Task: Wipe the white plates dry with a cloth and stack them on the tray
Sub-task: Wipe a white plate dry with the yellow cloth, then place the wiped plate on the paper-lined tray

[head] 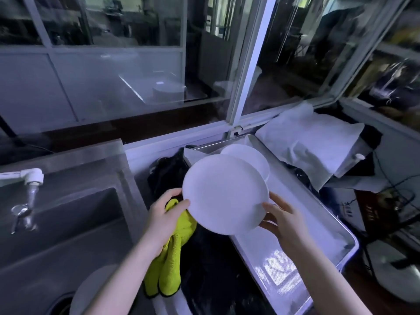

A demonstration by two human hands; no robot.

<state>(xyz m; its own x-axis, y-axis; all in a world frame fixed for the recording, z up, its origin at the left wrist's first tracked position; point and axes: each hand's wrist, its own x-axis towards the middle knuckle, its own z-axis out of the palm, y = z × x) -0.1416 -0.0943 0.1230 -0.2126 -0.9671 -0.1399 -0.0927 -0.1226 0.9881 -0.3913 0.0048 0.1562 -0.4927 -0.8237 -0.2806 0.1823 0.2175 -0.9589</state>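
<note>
I hold a round white plate [223,193] up over the counter between both hands. My left hand [164,211] grips its left rim together with a yellow-green cloth [172,253] that hangs down below the hand. On the lower right rim, my right hand [283,218] holds the plate with its thumb on top. Behind the held plate, a second white plate [248,156] lies at the far end of the metal tray [302,226]. Another white plate [91,289] rests in the sink, at the bottom left.
A steel sink [68,223] with a white tap [30,178] lies to the left. A black mat [211,269] covers the counter between sink and tray. White paper [311,144] covers something behind the tray. A window frame [247,71] stands just beyond.
</note>
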